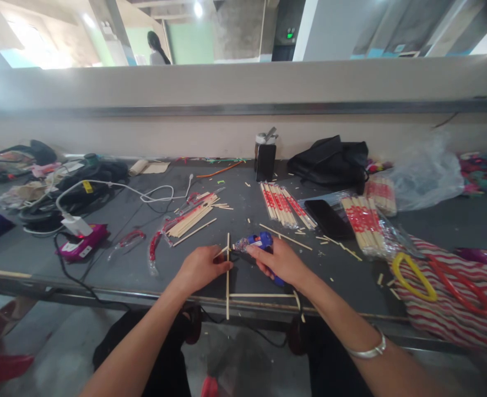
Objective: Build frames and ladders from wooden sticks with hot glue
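My left hand [202, 267] is closed, pinching a short wooden stick against a long upright stick [227, 278] near the table's front edge. A second long stick [262, 295] lies crosswise, meeting the upright one at a right angle. My right hand [279, 260] is wrapped round a blue glue gun [258, 241], whose nozzle points left toward the joint by my left fingers. A silver bracelet [367, 348] sits on my right wrist.
Bundles of wooden sticks with red wrappers [285, 205] [363, 223] lie mid-table, loose sticks [191, 219] to the left. A black phone [328, 218], black bag [330, 160], dark bottle [265, 157], white charger with cables [76, 223], striped bag [454, 298] and plastic bag [425, 173] surround them.
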`<state>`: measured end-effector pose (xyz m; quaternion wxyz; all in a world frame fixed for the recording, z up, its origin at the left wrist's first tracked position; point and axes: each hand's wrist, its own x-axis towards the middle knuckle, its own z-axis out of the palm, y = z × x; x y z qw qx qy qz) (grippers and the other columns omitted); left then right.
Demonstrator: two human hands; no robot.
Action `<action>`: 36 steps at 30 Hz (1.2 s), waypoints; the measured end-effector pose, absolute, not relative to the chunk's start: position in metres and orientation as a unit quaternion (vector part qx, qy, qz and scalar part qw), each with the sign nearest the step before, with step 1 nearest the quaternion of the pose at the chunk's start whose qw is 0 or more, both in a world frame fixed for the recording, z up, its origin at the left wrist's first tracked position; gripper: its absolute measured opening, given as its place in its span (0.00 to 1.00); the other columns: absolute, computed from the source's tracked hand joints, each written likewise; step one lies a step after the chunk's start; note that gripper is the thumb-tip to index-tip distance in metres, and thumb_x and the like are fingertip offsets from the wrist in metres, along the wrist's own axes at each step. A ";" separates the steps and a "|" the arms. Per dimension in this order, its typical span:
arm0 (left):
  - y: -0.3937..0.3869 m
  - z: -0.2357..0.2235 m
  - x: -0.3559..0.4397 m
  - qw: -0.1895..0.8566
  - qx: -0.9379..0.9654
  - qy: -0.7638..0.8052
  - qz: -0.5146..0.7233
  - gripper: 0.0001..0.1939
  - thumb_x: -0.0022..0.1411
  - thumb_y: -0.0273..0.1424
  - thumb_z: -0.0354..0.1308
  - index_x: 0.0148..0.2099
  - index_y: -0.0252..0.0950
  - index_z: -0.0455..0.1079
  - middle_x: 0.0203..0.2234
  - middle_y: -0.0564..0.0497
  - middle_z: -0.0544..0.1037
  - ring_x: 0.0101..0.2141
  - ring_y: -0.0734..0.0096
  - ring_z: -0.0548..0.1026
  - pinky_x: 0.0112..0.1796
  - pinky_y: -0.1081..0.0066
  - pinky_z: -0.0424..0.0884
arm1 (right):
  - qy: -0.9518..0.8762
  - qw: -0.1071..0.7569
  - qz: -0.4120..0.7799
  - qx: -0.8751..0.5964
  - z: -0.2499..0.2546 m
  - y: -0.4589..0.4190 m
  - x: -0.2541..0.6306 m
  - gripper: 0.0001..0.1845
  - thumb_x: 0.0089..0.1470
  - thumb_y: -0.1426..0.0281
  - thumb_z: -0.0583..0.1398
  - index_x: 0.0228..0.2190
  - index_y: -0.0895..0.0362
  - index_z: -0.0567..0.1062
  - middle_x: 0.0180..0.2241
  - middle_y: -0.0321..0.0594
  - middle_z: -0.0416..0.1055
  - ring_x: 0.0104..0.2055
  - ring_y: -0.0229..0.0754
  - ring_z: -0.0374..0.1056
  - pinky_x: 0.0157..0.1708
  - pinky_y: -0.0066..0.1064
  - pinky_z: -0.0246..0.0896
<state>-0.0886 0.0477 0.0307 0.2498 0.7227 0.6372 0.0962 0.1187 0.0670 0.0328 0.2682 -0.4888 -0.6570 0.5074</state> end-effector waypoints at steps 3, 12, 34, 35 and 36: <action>0.048 0.031 -0.088 0.254 0.723 0.635 0.101 0.15 0.55 0.44 0.54 0.27 0.37 0.65 0.21 0.56 0.69 0.24 0.74 0.64 0.25 0.74 0.51 | -0.646 0.267 0.519 -0.493 0.032 0.067 0.119 0.24 0.51 0.52 0.57 0.16 0.56 0.65 0.12 0.30 0.62 0.13 0.30 0.58 0.15 0.22 0.55; 0.052 0.038 -0.097 0.247 0.721 0.624 0.173 0.16 0.60 0.41 0.46 0.24 0.37 0.57 0.18 0.58 0.60 0.22 0.76 0.59 0.25 0.73 0.51 | -0.654 0.347 0.485 -0.466 0.044 0.055 0.148 0.23 0.53 0.49 0.53 0.24 0.57 0.68 0.22 0.37 0.69 0.23 0.36 0.66 0.19 0.25 0.59; 0.030 0.054 -0.037 0.000 0.853 0.504 0.135 0.17 0.68 0.33 0.40 0.51 0.36 0.65 0.35 0.47 0.74 0.37 0.67 0.73 0.35 0.71 0.68 | -0.756 0.235 -0.002 -0.611 0.032 0.035 0.246 0.19 0.50 0.56 0.58 0.39 0.56 0.72 0.37 0.46 0.73 0.40 0.51 0.70 0.42 0.42 0.63; 0.029 0.054 -0.033 -0.005 0.859 0.498 0.117 0.16 0.67 0.32 0.40 0.51 0.36 0.65 0.36 0.46 0.74 0.37 0.66 0.72 0.35 0.70 0.68 | -0.758 0.279 0.000 -0.590 0.039 0.033 0.238 0.17 0.54 0.58 0.57 0.41 0.55 0.71 0.38 0.45 0.73 0.41 0.48 0.69 0.43 0.40 0.63; 0.029 0.053 -0.029 -0.007 0.865 0.491 0.103 0.15 0.67 0.31 0.41 0.51 0.36 0.64 0.36 0.46 0.73 0.37 0.66 0.72 0.35 0.69 0.68 | -0.776 0.306 0.017 -0.551 0.045 0.032 0.229 0.16 0.56 0.60 0.55 0.44 0.53 0.71 0.39 0.43 0.72 0.42 0.46 0.69 0.43 0.37 0.63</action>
